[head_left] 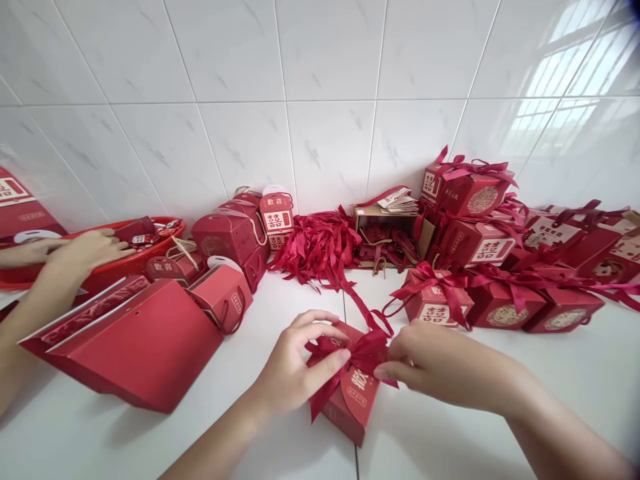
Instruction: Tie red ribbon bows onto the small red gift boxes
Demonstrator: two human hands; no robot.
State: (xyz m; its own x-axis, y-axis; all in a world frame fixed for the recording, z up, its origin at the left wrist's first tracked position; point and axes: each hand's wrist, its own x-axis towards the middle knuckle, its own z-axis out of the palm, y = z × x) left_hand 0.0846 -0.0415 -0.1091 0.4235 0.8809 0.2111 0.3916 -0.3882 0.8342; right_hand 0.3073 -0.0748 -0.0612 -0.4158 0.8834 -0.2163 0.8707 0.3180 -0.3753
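Note:
A small red gift box (345,417) with pale printed characters lies on the white tiled surface in front of me. Across its top sits a dark red ribbon (367,353) tied in a bow. My left hand (305,363) is at the bow's left side, with thumb and fingers closed on a loop near the knot. On the other side my right hand (425,363) pinches the bow's right part, its fingers curled and partly hiding the ribbon. A ribbon cord trails from behind the box toward the heap of ribbons (320,247).
Finished-looking boxes with bows (465,190) are stacked at the right by the tiled wall. An open carton (365,217) holds tags. Left stand plain boxes (225,237) and a large red bag (135,340). Another person's hands (85,253) reach into a red basin (177,230).

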